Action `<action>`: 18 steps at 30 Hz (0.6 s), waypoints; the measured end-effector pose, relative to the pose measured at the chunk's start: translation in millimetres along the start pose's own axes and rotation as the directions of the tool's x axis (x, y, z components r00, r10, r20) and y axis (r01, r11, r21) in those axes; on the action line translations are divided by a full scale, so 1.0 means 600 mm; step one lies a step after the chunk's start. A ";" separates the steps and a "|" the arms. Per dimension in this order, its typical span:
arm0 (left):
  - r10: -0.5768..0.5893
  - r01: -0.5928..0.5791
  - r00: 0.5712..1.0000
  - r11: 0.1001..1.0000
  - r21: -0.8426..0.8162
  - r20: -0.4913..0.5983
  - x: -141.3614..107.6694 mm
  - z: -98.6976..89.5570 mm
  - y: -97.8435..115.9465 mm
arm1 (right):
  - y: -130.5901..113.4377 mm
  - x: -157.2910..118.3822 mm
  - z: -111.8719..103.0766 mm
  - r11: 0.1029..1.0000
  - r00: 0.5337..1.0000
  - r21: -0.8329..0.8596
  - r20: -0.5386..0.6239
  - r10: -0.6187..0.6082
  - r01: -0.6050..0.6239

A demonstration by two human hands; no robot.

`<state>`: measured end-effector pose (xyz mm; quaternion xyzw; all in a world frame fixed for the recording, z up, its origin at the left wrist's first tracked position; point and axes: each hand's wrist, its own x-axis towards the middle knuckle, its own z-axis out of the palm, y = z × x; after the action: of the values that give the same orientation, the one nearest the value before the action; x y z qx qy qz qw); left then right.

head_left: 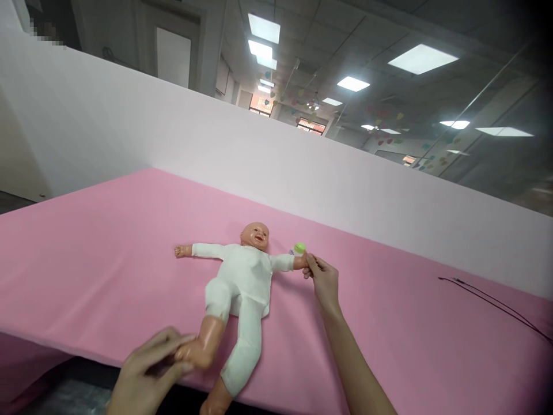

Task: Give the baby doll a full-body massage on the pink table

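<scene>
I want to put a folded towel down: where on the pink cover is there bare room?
The pink cover looks bare left of the doll, up to the white partition, and between the right hand and the dark cord. It is crowded where that hand holds the doll's hand beside the green-topped item, and where the left hand holds its foot.

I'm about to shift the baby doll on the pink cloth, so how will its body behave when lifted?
The baby doll with white fabric body probably flops at the limbs, since soft-looking cloth joins them. Its glossy, moulded head looks rigid and might loll. The smooth bare foot may feel slippery.
</scene>
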<state>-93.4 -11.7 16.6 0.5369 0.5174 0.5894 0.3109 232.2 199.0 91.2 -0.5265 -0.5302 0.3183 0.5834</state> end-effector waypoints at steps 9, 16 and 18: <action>-0.075 0.103 0.987 0.973 -0.206 0.139 0.204 0.101 0.008 | -0.019 -0.127 0.118 0.843 0.800 -0.287 0.548 -0.246 0.456; -0.088 0.091 0.995 0.994 -0.054 0.050 0.049 0.022 0.006 | -0.006 -0.020 0.037 0.991 0.991 -0.128 0.132 -0.010 0.027; -0.157 0.163 0.975 0.986 -0.027 0.154 -0.018 -0.002 -0.017 | 0.028 0.012 0.006 0.995 0.994 0.012 -0.045 0.098 -0.098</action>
<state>-94.2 -19.1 3.8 0.5306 0.5220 0.5299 0.4063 233.5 210.6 77.1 -0.5562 -0.4887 0.3369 0.5817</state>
